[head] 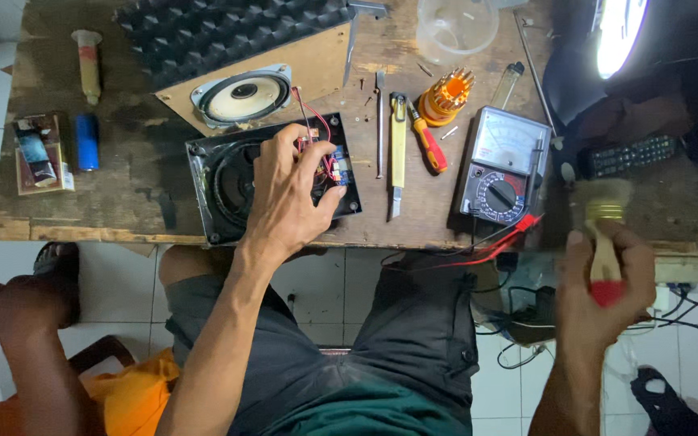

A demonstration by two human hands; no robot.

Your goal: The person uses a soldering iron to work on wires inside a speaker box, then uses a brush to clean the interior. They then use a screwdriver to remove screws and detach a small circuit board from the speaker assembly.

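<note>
My left hand (288, 194) rests on an open black speaker box (212, 182) on the wooden table, fingers over the small circuit board with red wires (329, 161) at its right side. My right hand (599, 282) is closed around the red handle of a paintbrush (605, 214), bristles pointing up, held off the table's front right corner. A loose speaker driver (242, 97) lies on a brown panel just behind the box.
An analog multimeter (501, 165) with red leads, a yellow utility knife (397, 149), a red screwdriver (428, 141), an orange bit holder (446, 95), a plastic cup (456, 28) and grey foam (228, 28) lie on the table. Another person's arm (30, 323) is at lower left.
</note>
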